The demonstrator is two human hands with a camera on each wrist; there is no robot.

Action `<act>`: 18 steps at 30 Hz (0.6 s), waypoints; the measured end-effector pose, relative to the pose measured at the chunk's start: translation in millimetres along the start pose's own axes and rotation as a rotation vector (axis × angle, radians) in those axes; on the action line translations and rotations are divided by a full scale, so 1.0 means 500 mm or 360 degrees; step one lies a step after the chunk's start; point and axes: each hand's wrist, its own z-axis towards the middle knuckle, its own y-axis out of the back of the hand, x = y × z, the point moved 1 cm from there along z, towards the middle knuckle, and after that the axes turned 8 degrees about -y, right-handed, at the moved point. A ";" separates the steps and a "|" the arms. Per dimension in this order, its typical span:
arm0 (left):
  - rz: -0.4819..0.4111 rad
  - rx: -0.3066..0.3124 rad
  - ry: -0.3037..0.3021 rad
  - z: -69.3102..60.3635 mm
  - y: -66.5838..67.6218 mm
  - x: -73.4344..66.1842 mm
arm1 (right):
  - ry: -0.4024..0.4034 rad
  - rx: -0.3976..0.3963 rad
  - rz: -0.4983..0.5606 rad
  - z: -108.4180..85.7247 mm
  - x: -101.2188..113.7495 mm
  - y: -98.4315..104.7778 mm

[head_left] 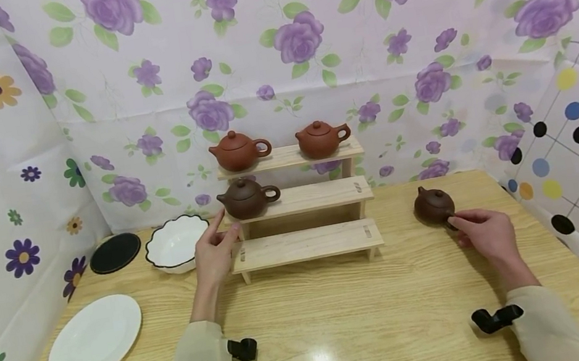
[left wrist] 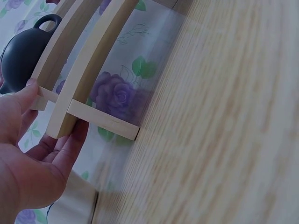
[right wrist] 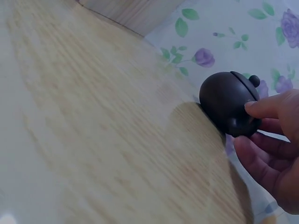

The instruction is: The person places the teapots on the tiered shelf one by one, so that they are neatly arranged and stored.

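In the head view my left hand (head_left: 214, 255) is at the left end of a three-tier wooden stand (head_left: 305, 245). Its fingertips hold the board ends there, close under a dark brown teapot (head_left: 245, 199) on the middle tier. The left wrist view shows the fingers (left wrist: 70, 144) bent about the lower board's end. Over on the right, my right hand (head_left: 485, 235) pinches the handle of another dark brown teapot (head_left: 434, 206). That teapot is at the tabletop, spout pointing away; whether it touches the wood, I cannot tell.
Two reddish-brown teapots, one left (head_left: 238, 152) and one right (head_left: 320, 141), stand on the top tier. Left of the stand are a white scalloped bowl (head_left: 177, 242), a black round plate (head_left: 115, 253) and a white plate (head_left: 95, 340). Patterned cloth (head_left: 267, 34) hangs behind the table.
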 end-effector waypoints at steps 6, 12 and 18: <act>-0.0010 -0.0013 0.0005 0.000 -0.001 -0.003 | 0.0038 -0.0063 -0.0070 0.002 0.004 -0.007; 0.0000 -0.0004 0.0020 0.001 0.000 -0.002 | 0.0018 -0.0049 0.0113 0.012 0.001 -0.007; 0.0013 -0.0002 0.0029 0.002 0.001 0.000 | -0.0004 -0.0016 0.0203 0.022 0.001 -0.005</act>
